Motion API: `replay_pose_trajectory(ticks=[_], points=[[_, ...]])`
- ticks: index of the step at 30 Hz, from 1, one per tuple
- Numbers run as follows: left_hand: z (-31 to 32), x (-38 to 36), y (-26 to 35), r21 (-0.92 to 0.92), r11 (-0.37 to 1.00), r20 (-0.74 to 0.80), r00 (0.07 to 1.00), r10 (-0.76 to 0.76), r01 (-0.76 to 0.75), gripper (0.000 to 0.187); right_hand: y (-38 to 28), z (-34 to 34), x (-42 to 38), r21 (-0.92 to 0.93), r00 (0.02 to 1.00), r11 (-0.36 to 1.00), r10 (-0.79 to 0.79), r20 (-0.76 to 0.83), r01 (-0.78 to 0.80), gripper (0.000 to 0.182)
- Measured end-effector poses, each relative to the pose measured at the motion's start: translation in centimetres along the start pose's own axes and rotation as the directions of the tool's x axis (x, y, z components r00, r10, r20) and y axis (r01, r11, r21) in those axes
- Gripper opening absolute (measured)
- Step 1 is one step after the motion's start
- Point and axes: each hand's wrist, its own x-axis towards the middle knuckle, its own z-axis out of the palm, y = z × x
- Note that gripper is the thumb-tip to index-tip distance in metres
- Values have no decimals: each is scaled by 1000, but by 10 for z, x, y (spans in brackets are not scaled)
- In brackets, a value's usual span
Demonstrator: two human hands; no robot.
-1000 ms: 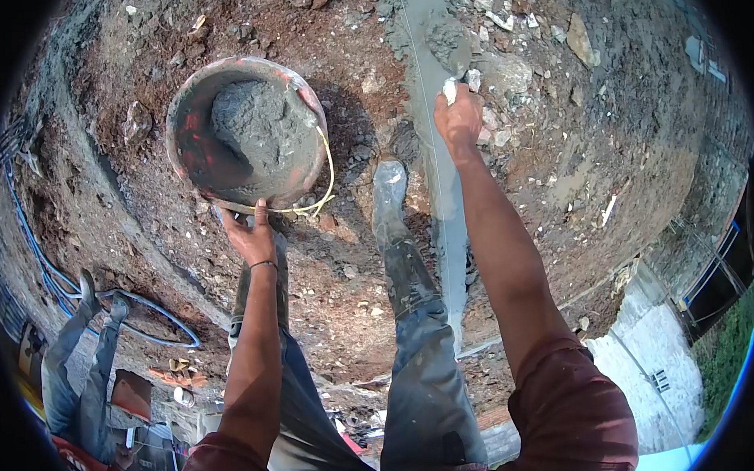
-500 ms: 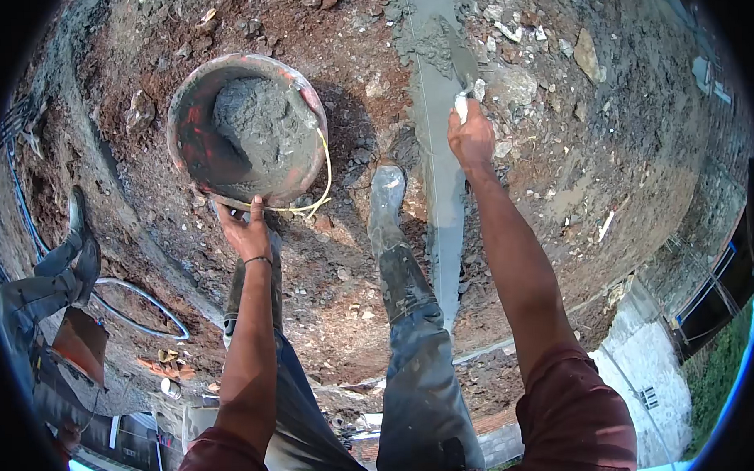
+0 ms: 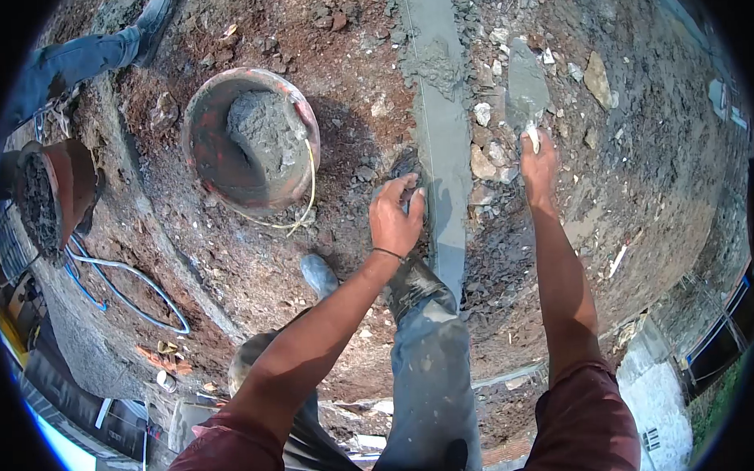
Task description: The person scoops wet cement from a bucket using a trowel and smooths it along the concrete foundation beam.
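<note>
My right hand (image 3: 541,170) is closed around the white handle of a trowel (image 3: 527,85). Its grey, mortar-smeared blade points away from me over loose stones, right of the wet mortar strip (image 3: 448,225). A rougher heap of mortar lies farther up the strip. My left hand (image 3: 395,220) hovers above my boot at the strip's left edge, fingers loosely bent, thumb apart, nothing visible in it. To its left, a tilted bucket (image 3: 195,130) with a yellow rope handle (image 3: 315,175) holds wet mortar (image 3: 261,131); neither hand touches it.
A thin string runs along the strip. Stones (image 3: 597,80) and rubble cover the ground to its right. At the far left, another person's leg (image 3: 85,67) shows beside a second bucket (image 3: 60,197) with dark contents. A blue hose (image 3: 159,297) curls below it.
My left hand has let go of the bucket and moved right toward the strip. My right hand has carried the trowel right, off the strip. The other person's leg and a second bucket have shifted.
</note>
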Motion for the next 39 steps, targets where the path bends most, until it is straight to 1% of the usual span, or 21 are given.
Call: replay_pose_trajectory(ticks=[2, 6, 8, 10, 11, 14, 15, 16, 18, 22, 24, 26, 27, 29, 31, 33, 34, 35, 36, 38, 39], points=[[47, 49, -46, 73, 995, -112, 992, -59, 67, 30, -4, 18, 6, -61, 997, 996, 58, -53, -62, 30], [92, 142, -86, 134, 989, -193, 981, -35, 62, 34, -32, 17, 32, 162, 984, 973, 154, 91, -167, 37], [98, 159, -90, 201, 979, -222, 975, 15, 31, 36, -19, 22, 53, 89, 984, 987, -143, 104, 134, 34], [104, 170, -91, 234, 972, -170, 985, 21, 20, 39, -4, 26, 78, 63, 962, 972, -233, 143, 226, 34], [111, 174, -101, 271, 961, -226, 967, 121, -57, 32, 4, 27, 88, 35, 935, 953, -304, 183, 302, 34], [118, 190, -120, 277, 949, -166, 965, 201, -150, 26, 20, 38, 99, -19, 919, 939, -331, 215, 343, 35], [117, 190, -119, 256, 952, -164, 963, 216, -169, 20, 21, 42, 94, -59, 950, 966, -235, 204, 251, 36], [116, 186, -117, 238, 953, -165, 960, 227, -185, 20, 36, 49, 99, -22, 911, 918, -388, 139, 395, 37], [115, 188, -114, 190, 969, -165, 967, 192, -160, 19, 2, 25, 88, -145, 908, 912, -344, 240, 384, 40], [106, 178, -106, 153, 956, -170, 946, 276, -251, 22, -15, 3, 99, -180, 907, 911, -312, 284, 370, 43], [89, 163, -97, 159, 955, -129, 954, 271, -250, 33, -19, 0, 98, -218, 895, 874, -393, 210, 435, 44], [72, 143, -99, 225, 926, -55, 944, 324, -304, 44, -18, -2, 101, -258, 913, 879, -359, 193, 400, 45], [55, 126, -99, 251, 881, 40, 914, 404, -400, 48, -13, -6, 108, -317, 908, 861, -321, 270, 399, 47], [17, 93, -96, 219, 867, 304, 876, 375, -448, 46, -18, -13, 110, -376, 872, 818, -277, 405, 435, 55], [-33, 56, -84, 126, 918, 541, 802, 255, -377, 47, -11, -12, 115, -429, 864, 771, -304, 402, 471, 56], [-90, 25, -60, 18, 882, 648, 677, 349, -471, 49, -14, -12, 119, -480, 851, 714, -341, 399, 511, 57], [-117, 16, -56, -40, 852, 636, 645, 424, -521, 50, -23, -11, 116, -501, 816, 645, -423, 394, 577, 52], [-143, 16, -56, -9, 677, 555, 560, 615, -736, 48, -29, -9, 115, -522, 773, 571, -499, 392, 634, 49], [-167, 16, -50, 29, 591, 506, 522, 687, -806, 49, -30, -7, 117, -525, 771, 566, -494, 402, 636, 49], [-217, 19, -32, 260, 216, 531, 327, 782, -941, 51, -34, -4, 126, -521, 695, 463, -530, 486, 717, 46], [-237, 14, -34, 391, 229, 422, 394, 816, -892, 46, -37, -1, 130, -523, 689, 451, -528, 496, 723, 46]])
